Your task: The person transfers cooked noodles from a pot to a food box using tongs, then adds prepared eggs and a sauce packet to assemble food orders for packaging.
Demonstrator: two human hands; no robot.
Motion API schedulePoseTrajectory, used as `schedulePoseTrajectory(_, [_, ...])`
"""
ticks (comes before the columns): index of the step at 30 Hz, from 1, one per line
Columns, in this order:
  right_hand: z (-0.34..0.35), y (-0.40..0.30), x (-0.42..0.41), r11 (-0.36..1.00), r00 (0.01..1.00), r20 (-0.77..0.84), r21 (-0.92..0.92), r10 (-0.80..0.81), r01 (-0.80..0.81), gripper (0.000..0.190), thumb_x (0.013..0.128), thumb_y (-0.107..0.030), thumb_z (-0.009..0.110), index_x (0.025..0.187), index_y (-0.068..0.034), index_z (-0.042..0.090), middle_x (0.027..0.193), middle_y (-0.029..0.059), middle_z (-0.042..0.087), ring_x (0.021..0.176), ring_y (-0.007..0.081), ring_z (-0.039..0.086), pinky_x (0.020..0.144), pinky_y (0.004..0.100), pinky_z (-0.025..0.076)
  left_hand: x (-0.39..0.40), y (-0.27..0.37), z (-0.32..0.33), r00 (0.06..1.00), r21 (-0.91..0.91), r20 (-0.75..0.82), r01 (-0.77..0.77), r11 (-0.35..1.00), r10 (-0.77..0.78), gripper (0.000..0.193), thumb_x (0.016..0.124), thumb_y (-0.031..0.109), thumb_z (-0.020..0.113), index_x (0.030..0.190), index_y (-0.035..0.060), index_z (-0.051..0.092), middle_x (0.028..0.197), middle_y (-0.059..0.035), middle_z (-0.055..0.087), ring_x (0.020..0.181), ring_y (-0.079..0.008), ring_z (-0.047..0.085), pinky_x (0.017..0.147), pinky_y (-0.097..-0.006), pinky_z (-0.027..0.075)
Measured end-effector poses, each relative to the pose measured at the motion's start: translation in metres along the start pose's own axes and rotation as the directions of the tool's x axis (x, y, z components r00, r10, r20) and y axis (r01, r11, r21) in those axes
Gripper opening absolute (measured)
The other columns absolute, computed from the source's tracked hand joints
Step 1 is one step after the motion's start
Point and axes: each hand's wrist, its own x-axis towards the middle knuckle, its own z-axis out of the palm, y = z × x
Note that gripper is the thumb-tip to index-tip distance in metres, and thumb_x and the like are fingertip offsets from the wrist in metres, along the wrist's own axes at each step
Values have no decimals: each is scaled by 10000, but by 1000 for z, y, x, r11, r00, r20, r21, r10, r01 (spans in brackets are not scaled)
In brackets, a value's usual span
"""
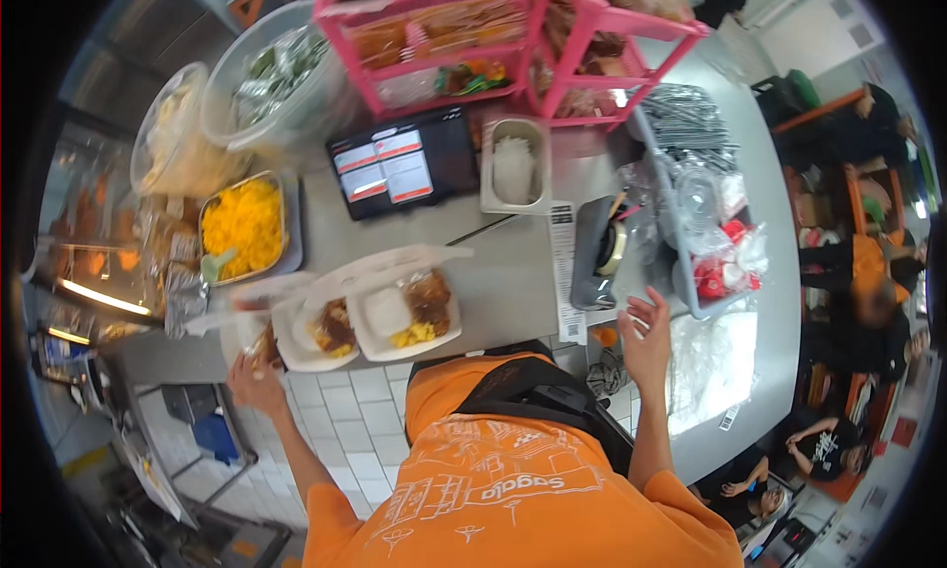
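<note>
Three open white takeaway boxes stand side by side along the front edge of the metal table. The right box holds a mound of white rice, brown sauced food with clear plastic on it and yellow bits; the middle box holds similar food. My left hand is at the front of the left box, fingers bent by its brown food; blur hides whether it grips anything. My right hand hangs with fingers apart and nothing in it, near a tape dispenser and a printed paper strip.
Behind the boxes are a tablet, a metal container of white contents and a tray of yellow food. Pink racks and clear tubs stand farther back. A grey-blue bin holds packets; people are at the right.
</note>
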Motion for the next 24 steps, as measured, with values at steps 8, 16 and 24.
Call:
schedulePoseTrajectory(8, [38,-114,-11,894,762,472,177,-444,411,416,819,-62,665,1212,-32,530,1148,101,611,1037,156,594,869,312,505,58,182,-109,975,-681,205,203,703,-83,109,808,66,708,883,36,635,823,-41,637,711,-129,570,679,-263,451])
schedulePoseTrajectory(16, [41,-118,64,917,860,328,55,-391,396,252,825,-155,676,1009,-11,582,850,121,685,709,212,659,684,327,524,95,373,-115,804,-915,384,266,303,454,283,781,167,717,1019,44,628,861,-82,638,780,-177,586,690,-287,454])
schedulePoseTrajectory(24, [-39,-225,191,832,675,-526,-123,-517,541,381,824,-345,673,929,9,577,836,165,629,756,307,614,699,386,461,60,289,-124,360,-727,668,503,467,652,326,871,186,640,1152,38,568,1080,-119,642,964,-232,625,834,-351,491])
